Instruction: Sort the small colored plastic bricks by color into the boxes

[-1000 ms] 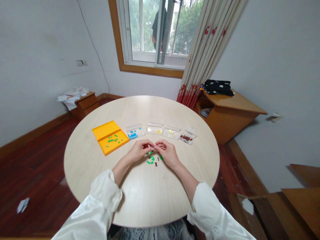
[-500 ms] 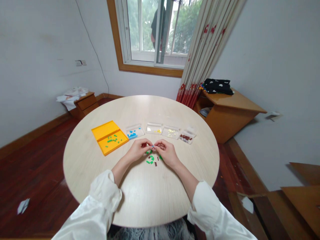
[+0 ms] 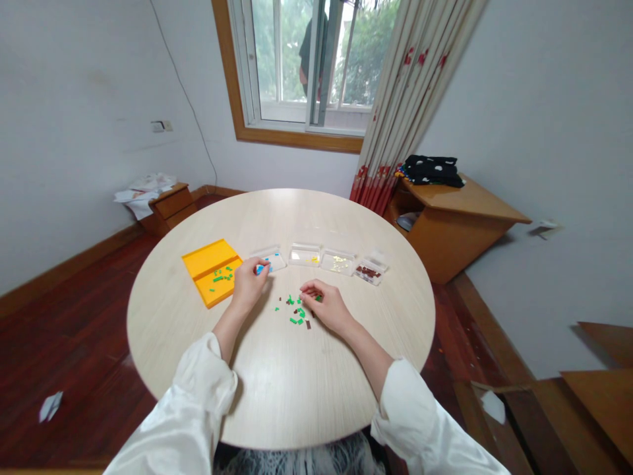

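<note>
My left hand (image 3: 249,285) is over the near left corner of a clear box (image 3: 277,264) of small blue bricks (image 3: 261,270). Its thumb and fingers close together beside the blue bricks; whether one is between them is too small to tell. My right hand (image 3: 327,305) rests over the table with curled fingers, thumb and index fingertips close together; what they pinch is too small to make out. Just left of and below it, small green bricks (image 3: 301,313) and brown bricks (image 3: 308,324) lie loose on the round table (image 3: 287,389).
An open yellow case (image 3: 210,254) with green bricks lies left of my left hand. Clear boxes with yellow (image 3: 305,247), pale yellow (image 3: 338,253) and brown bricks (image 3: 368,272) line up beyond my right hand. A wooden cabinet (image 3: 455,231) stands behind on the right.
My hands were together over the loose bricks, with a tiny blue piece at their fingertips. My left hand has moved left to the blue-brick box; my right hand has stayed nearly in place.
</note>
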### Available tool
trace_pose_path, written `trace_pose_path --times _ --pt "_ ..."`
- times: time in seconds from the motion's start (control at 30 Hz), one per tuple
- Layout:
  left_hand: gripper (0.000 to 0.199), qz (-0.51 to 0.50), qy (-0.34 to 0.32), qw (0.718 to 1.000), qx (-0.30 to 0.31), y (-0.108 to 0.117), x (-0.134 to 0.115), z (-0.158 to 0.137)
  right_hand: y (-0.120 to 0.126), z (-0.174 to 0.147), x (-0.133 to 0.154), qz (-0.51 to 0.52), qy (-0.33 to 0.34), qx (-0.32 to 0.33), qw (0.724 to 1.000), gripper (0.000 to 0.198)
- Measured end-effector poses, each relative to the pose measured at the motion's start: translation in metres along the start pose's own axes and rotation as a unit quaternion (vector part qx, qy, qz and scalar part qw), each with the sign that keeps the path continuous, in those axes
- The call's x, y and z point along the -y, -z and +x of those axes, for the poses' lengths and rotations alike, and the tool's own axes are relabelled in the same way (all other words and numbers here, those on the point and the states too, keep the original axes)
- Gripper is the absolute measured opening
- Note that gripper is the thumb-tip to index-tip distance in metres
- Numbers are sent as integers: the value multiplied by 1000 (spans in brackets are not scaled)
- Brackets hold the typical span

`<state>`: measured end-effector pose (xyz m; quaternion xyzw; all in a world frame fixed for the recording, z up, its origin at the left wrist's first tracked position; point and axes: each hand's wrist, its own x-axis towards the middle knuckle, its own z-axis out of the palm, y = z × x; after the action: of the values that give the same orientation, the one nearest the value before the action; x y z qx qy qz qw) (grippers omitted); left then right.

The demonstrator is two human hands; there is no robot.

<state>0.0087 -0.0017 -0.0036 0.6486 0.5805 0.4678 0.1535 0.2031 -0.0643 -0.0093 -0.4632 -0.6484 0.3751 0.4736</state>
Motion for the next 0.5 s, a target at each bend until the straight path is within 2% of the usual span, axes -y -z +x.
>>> trace_pose_path --times 0.13,0.3,0.5 --pt "15 81 -29 995 -45 5 15 6 -1 -3 4 -23 -1 33 999 9" --pt "22 133 -31 990 -35 3 22 8 -1 -4 4 -27 7 52 998 10" --pt "29 119 -40 992 -18 0 21 7 2 1 -5 -91 11 6 996 13"
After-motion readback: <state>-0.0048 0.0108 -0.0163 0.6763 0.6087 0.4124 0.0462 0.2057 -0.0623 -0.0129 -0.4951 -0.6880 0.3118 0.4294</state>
